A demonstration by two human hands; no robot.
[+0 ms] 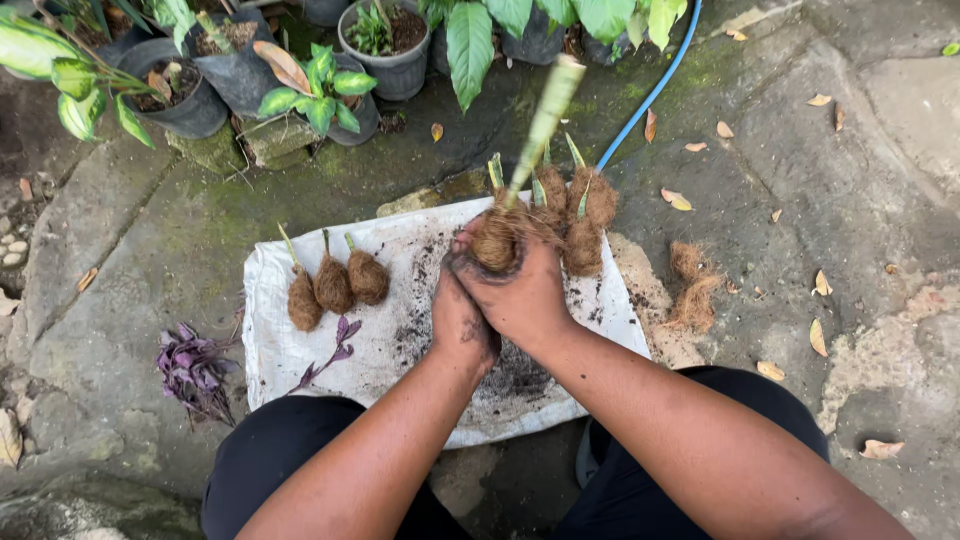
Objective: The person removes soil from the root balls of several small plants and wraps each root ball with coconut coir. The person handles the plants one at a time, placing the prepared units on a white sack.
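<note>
Both my hands press around a brown coconut-fibre ball point(496, 243) with a green cutting stem point(545, 120) sticking up out of it. My right hand point(520, 290) wraps the ball from the right and front, soiled with dark earth. My left hand point(458, 325) cups it from below left. I hold the ball over a white sack cloth point(400, 330) spread on the ground. Three finished fibre balls point(332, 285) with short stems lie on the cloth's left part. Several more fibre-wrapped cuttings point(580, 215) lie at the cloth's far right edge.
Loose coconut fibre point(692, 285) lies right of the cloth. Purple-leaved cuttings point(193, 368) lie on the stone floor at left, one sprig point(335, 355) on the cloth. Black pots with green plants point(320, 90) line the far edge. A blue hose point(650, 95) runs past. Dry leaves are scattered right.
</note>
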